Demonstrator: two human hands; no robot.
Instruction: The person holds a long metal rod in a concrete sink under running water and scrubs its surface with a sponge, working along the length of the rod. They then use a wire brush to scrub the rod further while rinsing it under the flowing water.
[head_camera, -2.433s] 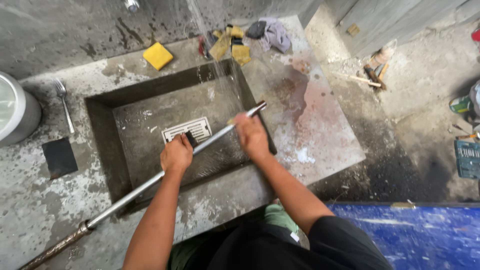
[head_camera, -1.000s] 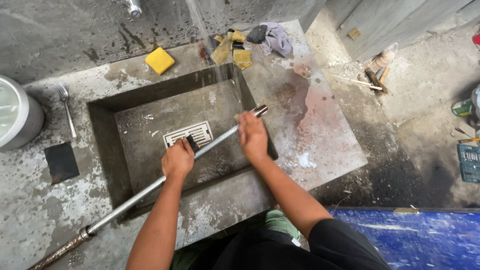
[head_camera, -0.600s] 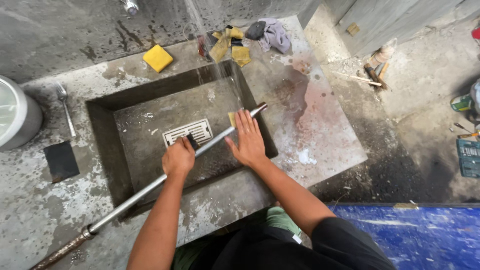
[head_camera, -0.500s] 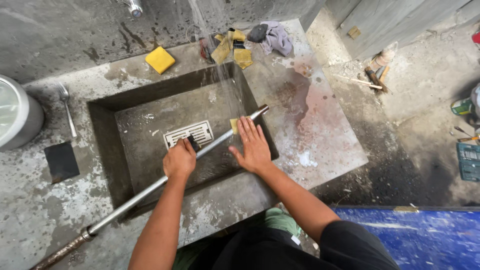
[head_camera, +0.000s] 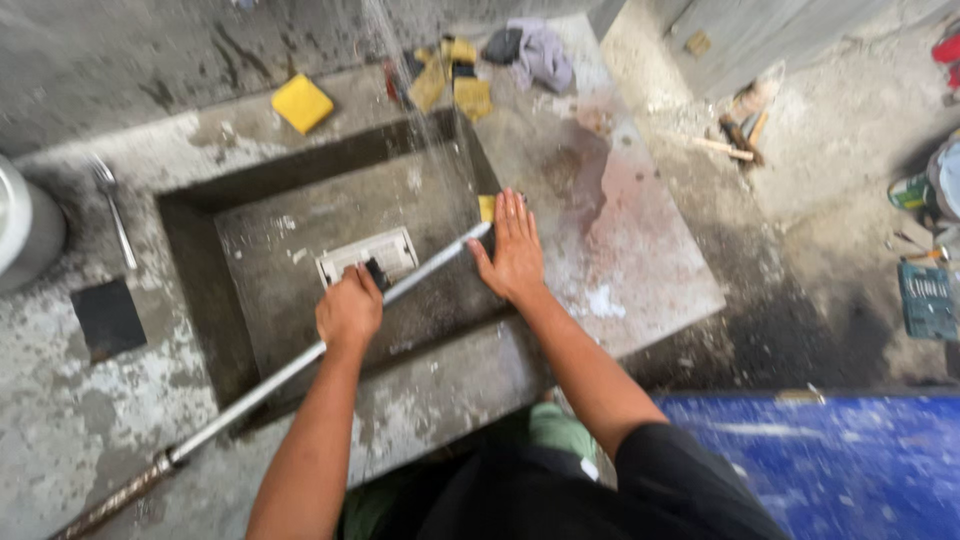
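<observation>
Fingers of the left hand (head_camera: 349, 311) curled tight around a long metal pipe (head_camera: 300, 365) slanting from frame's lower left up across the rough concrete sink (head_camera: 420, 190). Right hand (head_camera: 513, 255) lay flat, fingers spread, beside the pipe's upper end, both forearms extended.

Stained concrete counter (head_camera: 620, 250), dusty floor (head_camera: 830, 200), perhaps daylight.

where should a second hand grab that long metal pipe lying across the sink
Probably the bare middle of the pipe, past the left hand, coming from above: there it crosses the sink's front rim with open room around it. The right hand lies flat at its far tip.
</observation>
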